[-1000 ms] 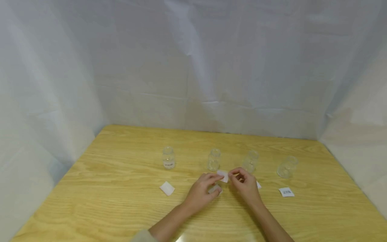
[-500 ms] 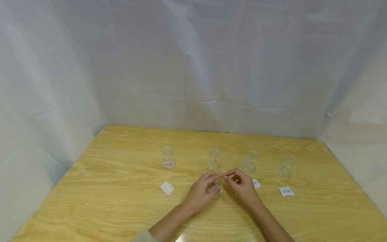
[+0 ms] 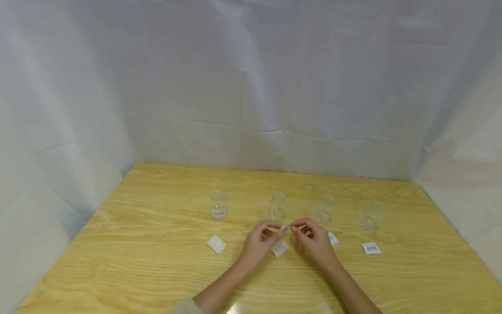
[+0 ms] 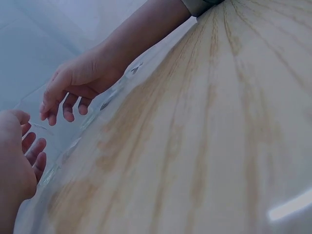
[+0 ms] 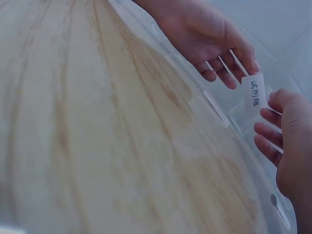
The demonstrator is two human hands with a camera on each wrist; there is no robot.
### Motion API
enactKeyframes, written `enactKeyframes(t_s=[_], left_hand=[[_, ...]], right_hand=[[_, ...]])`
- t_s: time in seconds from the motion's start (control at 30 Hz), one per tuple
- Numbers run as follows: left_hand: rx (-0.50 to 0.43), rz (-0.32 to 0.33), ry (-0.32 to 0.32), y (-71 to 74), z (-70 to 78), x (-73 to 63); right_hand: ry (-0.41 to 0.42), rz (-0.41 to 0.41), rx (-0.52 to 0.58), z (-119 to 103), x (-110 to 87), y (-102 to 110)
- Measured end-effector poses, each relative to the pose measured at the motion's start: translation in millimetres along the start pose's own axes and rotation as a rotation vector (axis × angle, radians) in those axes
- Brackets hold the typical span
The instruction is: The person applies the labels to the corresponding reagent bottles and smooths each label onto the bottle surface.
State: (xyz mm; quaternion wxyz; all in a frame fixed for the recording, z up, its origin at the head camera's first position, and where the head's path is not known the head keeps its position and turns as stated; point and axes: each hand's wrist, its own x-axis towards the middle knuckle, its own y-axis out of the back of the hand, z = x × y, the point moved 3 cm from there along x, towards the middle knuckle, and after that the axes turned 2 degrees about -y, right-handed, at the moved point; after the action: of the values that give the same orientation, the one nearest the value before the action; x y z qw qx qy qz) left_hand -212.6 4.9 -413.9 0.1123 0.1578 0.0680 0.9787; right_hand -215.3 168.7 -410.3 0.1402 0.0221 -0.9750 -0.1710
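A small white label [image 3: 284,227] is held up between my two hands; in the right wrist view this label [image 5: 254,91] shows printed dark characters. My left hand [image 3: 256,244] pinches its left edge between thumb and fingers. At its right edge are the pinched thumb and index finger of my right hand [image 3: 315,240], with the other fingers loosely curled. On the table below lies a blank white slip [image 3: 279,248]. Just behind the hands stands a clear glass bottle [image 3: 276,207]. The left wrist view shows both hands, the left hand [image 4: 14,161] partly cut off.
A labelled glass bottle [image 3: 218,205] stands at left, with another blank slip [image 3: 216,244] before it. To the right are two more bottles, one upright-looking [image 3: 324,209] and one tilted-looking [image 3: 371,216]. Printed labels [image 3: 371,248] lie at right. White sheeting [image 3: 251,87] encloses the table.
My right hand has moved left to the label. My left thumb has lifted off the blank slip and come up to the label, uncovering the slip.
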Motion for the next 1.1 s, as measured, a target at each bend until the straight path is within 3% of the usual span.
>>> enactKeyframes(t_s=[0.07, 0.3, 0.47, 0.57, 0.67, 0.8, 1.1], left_hand=[[-0.038, 0.023, 0.018, 0.7, 2.4, 0.1], [-0.077, 0.06, 0.044, -2.6, -26.3, 6.4], [-0.077, 0.059, 0.026, -3.1, -30.5, 6.9], [-0.056, 0.061, 0.045, -2.2, -27.7, 6.2], [-0.042, 0.075, 0.047, 0.3, -15.2, 4.2], [-0.024, 0.107, 0.008, 3.4, -1.2, 2.9], [0.098, 0.163, -0.011, 2.9, -35.2, 12.8]], right_hand=[[-0.028, 0.013, -0.001, 2.2, 0.7, 0.2], [-0.068, 0.0, 0.008, 32.1, 7.4, -4.1], [-0.075, -0.001, 0.022, 38.4, 8.1, -4.8], [-0.075, 0.005, 0.027, 31.0, 6.7, -4.5], [-0.069, 0.009, 0.039, 18.2, 4.5, -3.9], [-0.079, 0.007, 0.06, 5.5, 2.8, -3.3], [-0.088, 0.026, 0.055, 5.5, 3.7, -4.6]])
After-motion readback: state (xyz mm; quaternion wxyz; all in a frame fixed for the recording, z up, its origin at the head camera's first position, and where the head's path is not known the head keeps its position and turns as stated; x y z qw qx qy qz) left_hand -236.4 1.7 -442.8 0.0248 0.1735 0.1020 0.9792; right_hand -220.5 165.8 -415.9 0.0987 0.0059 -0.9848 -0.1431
